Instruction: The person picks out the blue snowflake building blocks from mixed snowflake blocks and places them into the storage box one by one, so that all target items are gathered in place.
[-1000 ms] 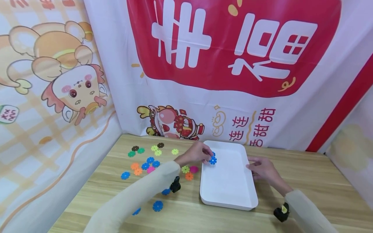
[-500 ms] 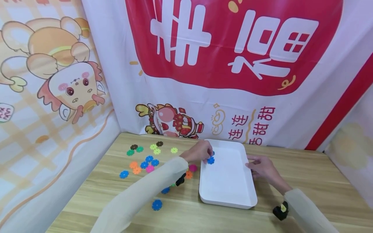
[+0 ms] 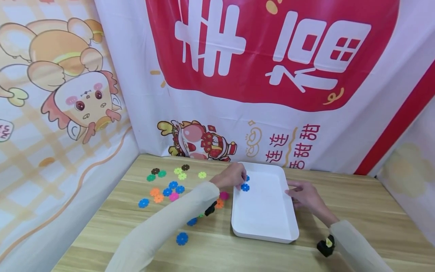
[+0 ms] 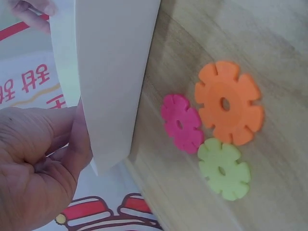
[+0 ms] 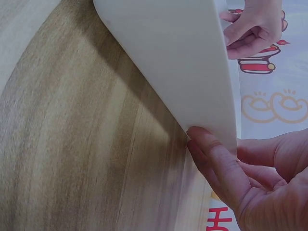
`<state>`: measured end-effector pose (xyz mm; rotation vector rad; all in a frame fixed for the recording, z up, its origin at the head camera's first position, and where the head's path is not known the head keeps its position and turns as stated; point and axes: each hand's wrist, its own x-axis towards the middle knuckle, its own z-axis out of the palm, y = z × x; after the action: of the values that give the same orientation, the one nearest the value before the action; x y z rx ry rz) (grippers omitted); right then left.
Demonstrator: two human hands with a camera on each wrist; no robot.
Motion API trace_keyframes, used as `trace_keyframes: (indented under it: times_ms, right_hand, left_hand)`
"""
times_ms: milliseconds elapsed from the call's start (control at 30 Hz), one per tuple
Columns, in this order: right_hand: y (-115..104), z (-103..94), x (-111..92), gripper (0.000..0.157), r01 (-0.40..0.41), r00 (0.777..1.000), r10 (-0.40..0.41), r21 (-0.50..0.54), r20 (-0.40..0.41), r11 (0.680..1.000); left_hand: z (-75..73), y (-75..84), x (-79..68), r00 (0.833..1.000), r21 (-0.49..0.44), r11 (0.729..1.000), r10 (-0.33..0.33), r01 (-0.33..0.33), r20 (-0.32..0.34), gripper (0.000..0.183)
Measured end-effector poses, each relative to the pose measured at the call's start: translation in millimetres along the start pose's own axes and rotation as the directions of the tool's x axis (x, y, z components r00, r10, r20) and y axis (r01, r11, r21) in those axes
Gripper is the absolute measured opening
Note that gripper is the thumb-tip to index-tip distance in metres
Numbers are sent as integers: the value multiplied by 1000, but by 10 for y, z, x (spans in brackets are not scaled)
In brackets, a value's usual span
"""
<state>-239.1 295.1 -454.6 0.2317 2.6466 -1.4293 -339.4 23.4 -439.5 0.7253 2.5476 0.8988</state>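
A white rectangular tray (image 3: 265,211) lies on the table, its long side running away from me. Two blue flower-shaped plastic discs (image 3: 245,187) are inside it near the left wall. My left hand (image 3: 232,176) reaches over that wall with curled fingers, the fingertips at the nearer blue disc. In the left wrist view the tray wall (image 4: 113,72) hides the fingertips of the left hand (image 4: 41,161). My right hand (image 3: 304,194) grips the tray's right side. The right wrist view shows the fingers (image 5: 219,161) along the outer wall and the thumb over the rim.
Many flower-shaped discs lie left of the tray: brown (image 3: 185,167), green (image 3: 161,173), yellow-green (image 3: 202,175), blue (image 3: 143,203), orange (image 3: 158,198) and pink (image 3: 174,196). A pink disc (image 4: 182,123) and an orange disc (image 4: 230,102) lie beside the tray. A printed cloth (image 3: 210,102) hangs behind.
My left fingers have curled in closer at the nearer blue disc, which has shifted slightly left. The right hand stays on the tray's side. The head view has drifted a little.
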Motion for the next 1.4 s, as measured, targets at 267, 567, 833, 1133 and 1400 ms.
trace_keyframes:
  times_ms: [267,567,833,1133,1400]
  right_hand:
    - [-2,16,-4,50,-10,1000,10,7,-7,1000]
    - [-1,12,-1,51,-8,1000,8,-7,-13,1000]
    - [-7,9,-3,51,-1,1000,1,-4,-5,1000]
    - [9,10,-2,52,5,1000,-5,-2,-4,1000]
    - [26,3,-6,52,25,1000,-25,2,1,1000]
  left_hand:
    - [-4,-244,-60,988,-331,933,111,-140,-107,23]
    - [-279,-533,-318,952,-266,938,147,-220,-270,30]
    - [-590,-788,-557,967,-224,963,94,-149,-236,29]
    - [-853,-1117,-824,977,-242,965,47,-98,-208,26]
    - [-1000,-1306,-1078,984,-246,969,-61,18,-168,29]
